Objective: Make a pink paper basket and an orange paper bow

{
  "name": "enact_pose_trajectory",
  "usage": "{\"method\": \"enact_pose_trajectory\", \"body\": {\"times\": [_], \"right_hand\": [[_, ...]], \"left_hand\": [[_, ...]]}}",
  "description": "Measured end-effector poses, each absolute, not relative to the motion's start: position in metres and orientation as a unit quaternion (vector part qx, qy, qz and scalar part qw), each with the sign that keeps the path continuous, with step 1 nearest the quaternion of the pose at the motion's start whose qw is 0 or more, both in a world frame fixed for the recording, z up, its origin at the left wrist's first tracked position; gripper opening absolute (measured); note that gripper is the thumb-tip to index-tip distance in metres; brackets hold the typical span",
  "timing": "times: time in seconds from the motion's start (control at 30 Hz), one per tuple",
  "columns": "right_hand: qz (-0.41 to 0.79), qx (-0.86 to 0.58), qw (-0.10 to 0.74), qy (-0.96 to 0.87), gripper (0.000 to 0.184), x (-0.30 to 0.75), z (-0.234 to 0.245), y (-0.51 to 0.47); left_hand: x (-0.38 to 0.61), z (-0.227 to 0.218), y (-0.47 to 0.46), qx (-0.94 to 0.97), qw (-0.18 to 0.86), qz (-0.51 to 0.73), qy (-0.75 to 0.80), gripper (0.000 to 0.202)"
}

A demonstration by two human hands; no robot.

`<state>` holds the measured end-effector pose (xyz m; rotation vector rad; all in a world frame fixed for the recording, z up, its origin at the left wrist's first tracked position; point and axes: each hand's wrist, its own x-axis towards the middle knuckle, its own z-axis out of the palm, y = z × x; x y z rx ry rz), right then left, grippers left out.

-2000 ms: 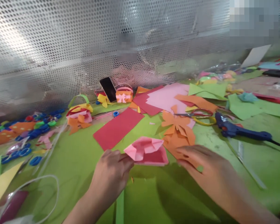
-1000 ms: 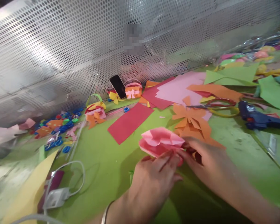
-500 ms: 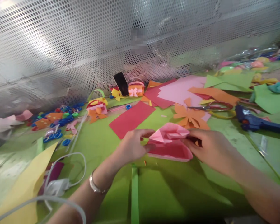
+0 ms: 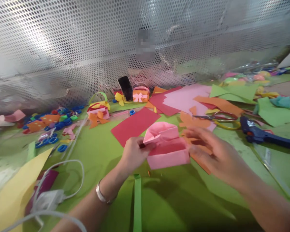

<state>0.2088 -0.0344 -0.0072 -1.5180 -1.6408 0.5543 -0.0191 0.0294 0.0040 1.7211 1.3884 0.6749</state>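
A half-folded pink paper box (image 4: 168, 149) is held just above the green table covering (image 4: 91, 151) in the middle of the view. My left hand (image 4: 134, 154) pinches the box's left end, fingers closed on the paper. My right hand (image 4: 214, 154) is at the box's right end with fingers stretched out and apart; it looks blurred and I cannot tell whether it touches the paper. An orange paper bow cut-out (image 4: 195, 124) lies partly hidden behind my right hand.
A red paper rectangle (image 4: 135, 125) lies just beyond the box. Scissors (image 4: 217, 118) and a blue glue gun (image 4: 261, 135) lie right. Small paper baskets (image 4: 99, 111), a phone (image 4: 125, 87) and blue rings (image 4: 53, 140) sit by the perforated metal wall. A white cable (image 4: 62, 180) lies near left.
The pink paper has been opened from a flat fold into a box shape and lifted a little. My right hand has let go of its right end and spread its fingers.
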Motion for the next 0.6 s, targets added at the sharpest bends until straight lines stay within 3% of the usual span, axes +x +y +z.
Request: {"method": "enact_pose_trajectory", "body": {"times": [0.2, 0.37, 0.47, 0.6], "right_hand": [[0.242, -0.581, 0.331, -0.703, 0.057, 0.188, 0.002, -0.04], [0.182, -0.6, 0.354, -0.694, 0.065, 0.195, -0.013, -0.045], [0.102, -0.622, 0.361, -0.687, 0.061, 0.203, -0.018, -0.051], [0.07, -0.602, 0.359, -0.71, 0.052, 0.205, -0.014, -0.057]], "left_hand": [[-0.019, 0.004, 0.027, 0.686, 0.426, 0.284, 0.517, 0.031], [-0.024, 0.005, 0.034, 0.697, 0.378, 0.263, 0.55, 0.026], [-0.027, 0.008, 0.041, 0.706, 0.35, 0.227, 0.572, 0.035], [-0.029, 0.024, 0.042, 0.727, 0.337, 0.176, 0.573, 0.028]]}}
